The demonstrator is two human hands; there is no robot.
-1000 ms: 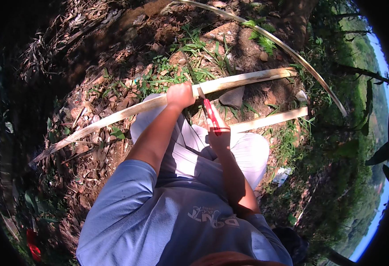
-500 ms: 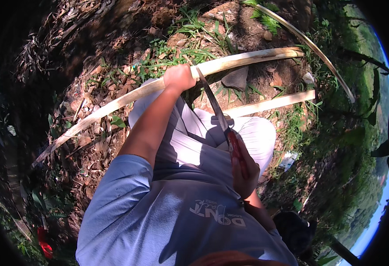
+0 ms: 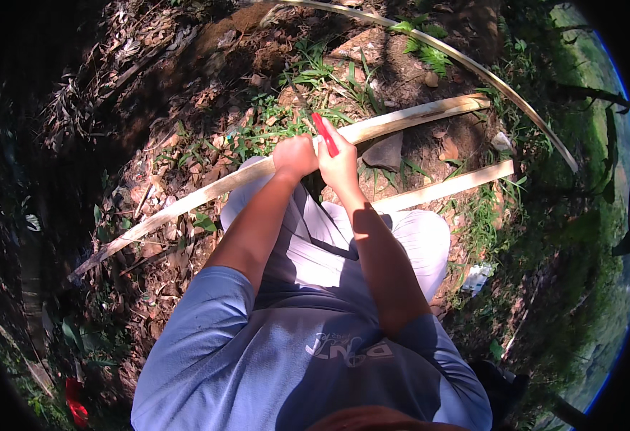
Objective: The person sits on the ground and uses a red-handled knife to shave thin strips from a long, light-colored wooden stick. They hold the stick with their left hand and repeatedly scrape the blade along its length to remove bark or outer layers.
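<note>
A long pale strip of wood [image 3: 178, 210] runs slantwise across my lap and knees, from lower left to upper right. My left hand [image 3: 295, 156] is closed around it near its middle. Just right of that fist, my right hand [image 3: 338, 161] grips the red handle [image 3: 326, 135] of a saw held over the strip. Its narrow dark blade [image 3: 300, 95] points forward, away from me, past the strip's far edge; the teeth are too small to make out. The two hands are almost touching.
A shorter pale strip [image 3: 448, 189] lies right of my knees, and a long thin curved one [image 3: 483, 72] arcs across the far right. A dark grey stone [image 3: 384, 152] sits beneath the held strip. Dry leaves, grass and a white scrap [image 3: 477, 279] cover the ground.
My right hand has moved forward and left from my right thigh to the strip, pushing the saw across it. The left hand keeps its grip on the wood.
</note>
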